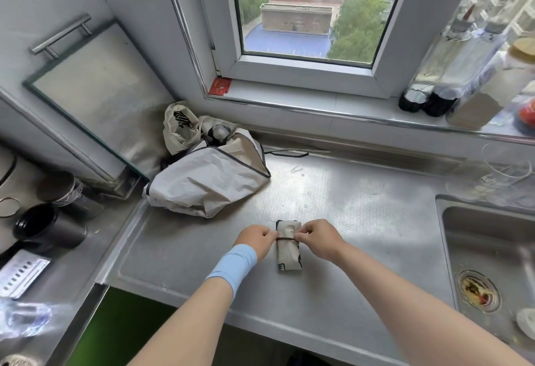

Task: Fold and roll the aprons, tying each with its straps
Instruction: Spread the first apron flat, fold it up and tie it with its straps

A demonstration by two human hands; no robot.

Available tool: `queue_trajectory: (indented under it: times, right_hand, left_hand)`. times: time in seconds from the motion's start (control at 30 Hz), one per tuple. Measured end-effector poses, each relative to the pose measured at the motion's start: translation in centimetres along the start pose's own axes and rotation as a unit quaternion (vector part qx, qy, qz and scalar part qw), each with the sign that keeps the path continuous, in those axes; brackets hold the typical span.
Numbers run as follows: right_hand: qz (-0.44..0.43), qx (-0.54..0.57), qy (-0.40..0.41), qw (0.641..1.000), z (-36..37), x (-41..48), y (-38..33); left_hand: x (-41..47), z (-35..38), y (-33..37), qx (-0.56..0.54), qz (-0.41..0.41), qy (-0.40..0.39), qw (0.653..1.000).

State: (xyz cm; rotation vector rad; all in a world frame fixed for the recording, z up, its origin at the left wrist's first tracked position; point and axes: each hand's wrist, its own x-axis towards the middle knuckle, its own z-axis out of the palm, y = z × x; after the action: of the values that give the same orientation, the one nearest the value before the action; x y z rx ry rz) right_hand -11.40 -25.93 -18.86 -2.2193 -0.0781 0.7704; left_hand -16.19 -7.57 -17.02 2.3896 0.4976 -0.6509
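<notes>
A cream apron rolled into a short bundle (289,255) lies on the steel counter (362,221), its long axis pointing away from me. A dark strap (285,239) runs across the roll near its far end. My left hand (256,239), with a light blue wristband, pinches the strap at the roll's left side. My right hand (317,238) pinches the strap on the right side, fingers closed on it. Behind, at the counter's back left, a heap of unfolded cream aprons (205,174) with dark trim lies crumpled.
A sink (486,252) with a drain sits at the right. Bottles (434,76) stand on the window sill at the back right. A black cup (46,228) and jars stand on the lower surface at the left. A loose dark strap (286,153) trails along the back edge.
</notes>
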Motion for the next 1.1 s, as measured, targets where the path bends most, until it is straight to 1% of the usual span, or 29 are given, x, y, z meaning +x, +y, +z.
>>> queue_trajectory:
  times: [0.1, 0.2, 0.3, 0.4, 0.47, 0.6, 0.7, 0.77, 0.83, 0.97, 1.03, 1.1]
  right_hand:
    - [0.014, -0.008, 0.006, 1.0, -0.5, 0.1, 1.3]
    - [0.002, -0.032, 0.008, 0.999, -0.4, 0.1, 1.7]
    - [0.004, -0.022, 0.011, 1.0, -0.4, 0.4, 1.8]
    - [0.032, 0.024, 0.018, 0.999, -0.6, 0.8, 2.3]
    - [0.061, 0.039, 0.019, 0.997, -0.6, 0.9, 2.8]
    - [0.097, 0.032, 0.018, 0.995, -0.3, 1.2, 3.5]
    - [0.079, 0.017, 0.057, 0.995, -0.2, 0.9, 2.5]
    - [0.049, -0.004, 0.089, 0.995, 0.1, 0.6, 1.8]
    - [0.032, -0.017, 0.087, 0.996, 0.3, 0.6, 1.6]
    - [0.054, 0.014, 0.078, 0.995, 0.3, 1.3, 2.1]
    - [0.069, 0.041, 0.083, 0.993, 0.3, 1.4, 2.5]
    - [0.08, 0.076, 0.074, 0.991, 0.3, 1.3, 2.9]
  left_hand:
    - [0.4, 0.6, -0.7, 0.011, -0.025, -0.014, 1.0]
    - [0.6, 1.2, -0.5, -0.035, -0.045, -0.016, 0.998]
    - [0.7, 1.4, 0.4, -0.058, -0.025, -0.024, 0.998]
    - [1.0, 1.7, -0.2, -0.088, -0.002, -0.005, 0.996]
    - [1.2, 1.9, -0.9, -0.085, -0.002, 0.006, 0.996]
    - [1.5, 2.3, -1.4, -0.062, -0.01, 0.013, 0.998]
    - [1.5, 2.0, -0.7, -0.042, -0.009, 0.023, 0.999]
    - [1.5, 1.9, -0.2, -0.071, 0.014, 0.022, 0.997]
    - [1.4, 1.8, 0.2, -0.101, 0.046, 0.009, 0.994]
    - [1.5, 2.1, 0.7, -0.126, 0.097, 0.008, 0.987]
    - [1.7, 2.4, 0.4, -0.125, 0.092, 0.011, 0.988]
    - [1.9, 2.8, -0.7, -0.103, 0.062, 0.013, 0.993]
